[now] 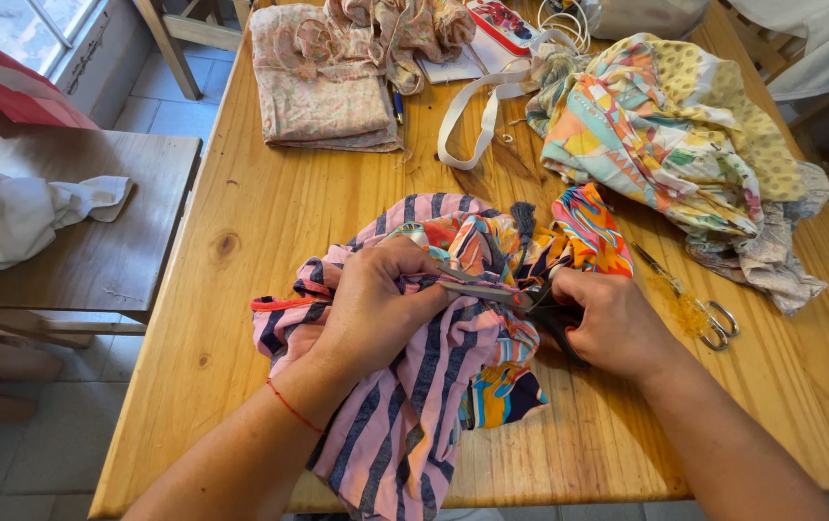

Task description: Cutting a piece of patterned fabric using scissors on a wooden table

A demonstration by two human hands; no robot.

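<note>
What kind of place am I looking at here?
Probably a home sewing corner: a wooden table holds heaps of patterned fabric, the right hand works black-handled scissors on pink striped cloth, by a window.

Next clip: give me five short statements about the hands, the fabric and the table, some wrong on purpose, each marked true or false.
1. The left hand grips pink fabric with dark stripes. True.
2. The right hand holds black-handled scissors against the cloth. True.
3. The table is glass. False: it is light wood.
4. A second pair of scissors lies on the table by the right hand. True.
5. The folded floral cloth lies under the left hand. False: it sits at the table's far side, away from both hands.
</note>
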